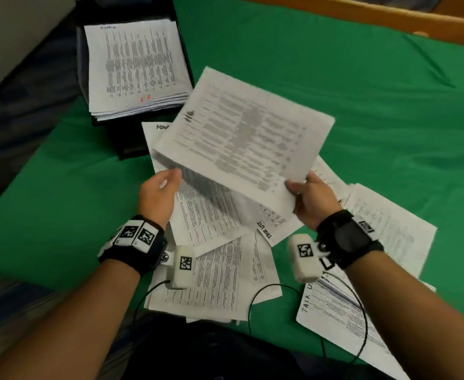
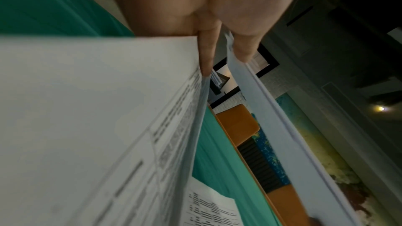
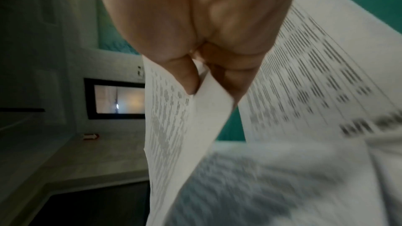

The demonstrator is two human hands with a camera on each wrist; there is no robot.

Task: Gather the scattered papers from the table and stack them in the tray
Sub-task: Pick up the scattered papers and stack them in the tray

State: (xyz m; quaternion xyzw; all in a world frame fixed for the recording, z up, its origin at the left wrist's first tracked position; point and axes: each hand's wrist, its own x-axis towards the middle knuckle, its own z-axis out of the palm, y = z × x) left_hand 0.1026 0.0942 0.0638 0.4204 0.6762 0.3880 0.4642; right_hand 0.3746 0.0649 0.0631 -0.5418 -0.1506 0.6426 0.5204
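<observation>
The fingers (image 3: 189, 78) of the right hand (image 1: 311, 200) are clamped on the near right corner of a raised bundle of printed papers (image 1: 241, 135), thumb on top and the other fingers beneath, as the right wrist view shows. The left hand (image 1: 158, 194) pinches the bundle's near left corner in the same way; in the left wrist view its thumb (image 2: 243, 44) lies on one side of the paper edge and a finger (image 2: 206, 52) on the other. The bundle hangs clear of the table, tilted, above a loose spread of scattered papers (image 1: 214, 281) on the green table cover (image 1: 376, 111). To the far left stands the black tray (image 1: 185, 54), holding a squared stack of sheets (image 1: 135, 67); the bundle's far left corner is near the tray's right side, but whether they touch cannot be told. Both wrists wear black bands with white marker blocks, and thin black cables loop over the papers near the person.
</observation>
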